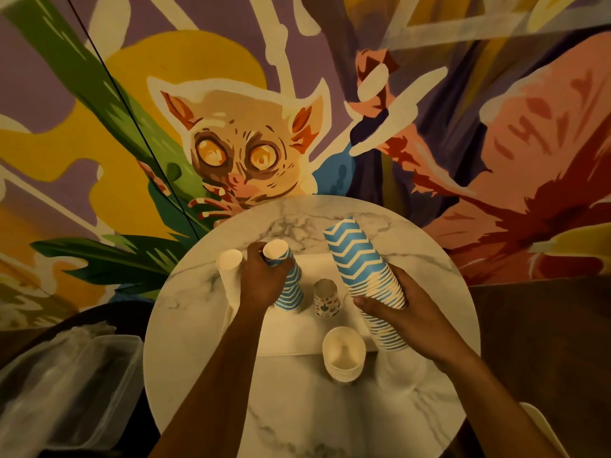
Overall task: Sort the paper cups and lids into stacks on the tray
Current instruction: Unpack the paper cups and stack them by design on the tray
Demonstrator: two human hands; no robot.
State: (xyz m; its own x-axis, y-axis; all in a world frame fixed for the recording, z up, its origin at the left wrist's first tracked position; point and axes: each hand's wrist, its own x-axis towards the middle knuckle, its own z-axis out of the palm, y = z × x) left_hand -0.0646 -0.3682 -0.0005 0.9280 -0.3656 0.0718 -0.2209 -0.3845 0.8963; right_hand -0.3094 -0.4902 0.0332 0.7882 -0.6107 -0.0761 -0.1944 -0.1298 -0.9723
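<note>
Tall stack (363, 276), right hand (410, 315), overhangs tray (291, 337); left hand (264, 276) grips short stack (292, 289).

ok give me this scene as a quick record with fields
left hand: grips top of short blue-and-white zigzag paper cup stack, upright on tray
right hand: holds long blue-and-white zigzag paper cup stack, tilted
between stacks: small patterned paper cup, standing alone
nearest: plain white paper cup stack, open end up
surface: white tray on round marble table

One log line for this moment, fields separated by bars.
left hand: grips top of short blue stack | right hand: holds long blue stack, tilted
</note>
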